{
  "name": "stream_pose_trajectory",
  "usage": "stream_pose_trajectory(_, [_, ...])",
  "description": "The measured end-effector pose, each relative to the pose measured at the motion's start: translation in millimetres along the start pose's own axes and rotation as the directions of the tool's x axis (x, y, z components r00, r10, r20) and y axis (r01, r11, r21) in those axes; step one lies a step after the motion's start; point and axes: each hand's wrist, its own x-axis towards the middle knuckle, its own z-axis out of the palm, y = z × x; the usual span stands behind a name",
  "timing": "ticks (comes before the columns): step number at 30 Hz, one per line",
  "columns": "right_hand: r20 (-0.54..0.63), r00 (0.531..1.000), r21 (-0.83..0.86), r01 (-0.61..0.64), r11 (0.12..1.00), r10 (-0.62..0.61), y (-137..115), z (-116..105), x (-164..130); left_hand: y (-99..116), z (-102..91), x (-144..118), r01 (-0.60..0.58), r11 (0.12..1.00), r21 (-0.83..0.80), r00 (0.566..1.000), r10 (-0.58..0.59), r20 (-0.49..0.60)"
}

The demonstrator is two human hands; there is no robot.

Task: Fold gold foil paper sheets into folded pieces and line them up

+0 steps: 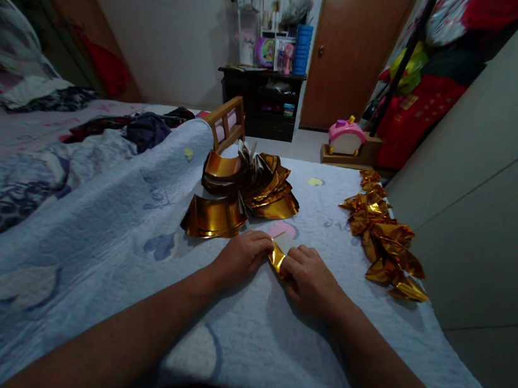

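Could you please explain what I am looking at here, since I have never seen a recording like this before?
There is no machine: a person wears a camera on the head, and it looks forward and down at that person's own two bare hands. The single picture comes from there. The surface is a pale blue quilt spread over a bed. The left hand and the right hand together pinch one small piece of gold foil paper flat against the quilt. Behind the hands lies a stack of curved gold sheets. To the right runs a row of folded gold pieces. A dark cabinet and a door stand farther back.
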Motion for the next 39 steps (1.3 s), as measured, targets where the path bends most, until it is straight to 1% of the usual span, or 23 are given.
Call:
stream_pose_trajectory(5, [0.076, 0.997, 0.061, -0.018, 0.998, 0.013, -3.1, -0.5, -0.6, -5.9, 1.4, -2.0, 0.016, 0.980, 0.199, 0.999, -0.025, 0.042])
stream_pose_trajectory(8, [0.087, 0.996, 0.114, -0.025, 0.993, 0.015, -3.3, -2.3, -1.3, -0.5, 0.6, -2.7, 0.015, 0.959, 0.282, 0.998, -0.034, 0.062])
stream_pose_trajectory(10, [0.084, 0.996, 0.140, -0.033, 0.990, 0.022, -2.7, -2.8, -1.6, 5.2, -0.8, -3.3, 0.019, 0.952, 0.304, 0.997, -0.040, 0.064])
stream_pose_trajectory(12, [0.081, 0.996, 0.151, -0.048, 0.987, 0.036, -1.6, -2.7, -1.7, 10.9, -2.4, -4.3, 0.023, 0.961, 0.277, 0.997, -0.044, 0.069])
stream_pose_trajectory(14, [0.081, 0.996, 0.161, -0.055, 0.985, 0.042, -0.2, -2.2, -1.7, 15.5, -3.7, -5.2, -0.028, 0.989, 0.142, 0.992, 0.011, 0.124])
stream_pose_trajectory(16, [0.077, 0.996, 0.176, -0.062, 0.982, 0.049, 1.6, -1.8, -1.9, 19.0, -4.6, -5.8, -0.059, 0.998, -0.011, 0.982, 0.060, 0.179])
stream_pose_trajectory(17, [0.076, 0.996, 0.184, -0.069, 0.981, 0.055, 2.6, -1.7, -2.2, 20.4, -4.9, -5.8, -0.055, 0.996, -0.066, 0.978, 0.067, 0.196])
stream_pose_trajectory(19, [0.076, 0.994, 0.196, -0.097, 0.976, 0.084, 5.0, -1.6, -2.8, 22.5, -5.3, -5.0, -0.014, 0.993, -0.118, 0.977, 0.039, 0.211])
stream_pose_trajectory(22, [0.091, 0.986, 0.215, -0.156, 0.964, 0.139, 8.9, -1.7, -3.6, 23.2, -4.6, -2.7, 0.046, 0.989, -0.138, 0.972, -0.012, 0.236])
stream_pose_trajectory(24, [0.105, 0.981, 0.232, -0.182, 0.955, 0.162, 10.7, -2.1, -3.7, 22.3, -3.1, -1.4, 0.063, 0.987, -0.145, 0.970, -0.027, 0.240])
stream_pose_trajectory(33, [0.172, 0.960, 0.256, -0.261, 0.931, 0.222, 10.2, -9.4, -1.1, 20.6, 2.3, -1.1, 0.076, 0.988, -0.133, 0.977, -0.047, 0.209])
stream_pose_trajectory(37, [0.177, 0.941, 0.200, -0.322, 0.925, 0.290, 9.1, -10.4, 0.2, 23.9, 2.5, 0.6, 0.100, 0.991, -0.090, 0.971, -0.077, 0.228])
stream_pose_trajectory(39, [0.171, 0.929, 0.201, -0.358, 0.912, 0.327, 7.6, -11.3, 0.7, 25.6, 2.6, 1.3, 0.109, 0.992, -0.066, 0.967, -0.091, 0.236])
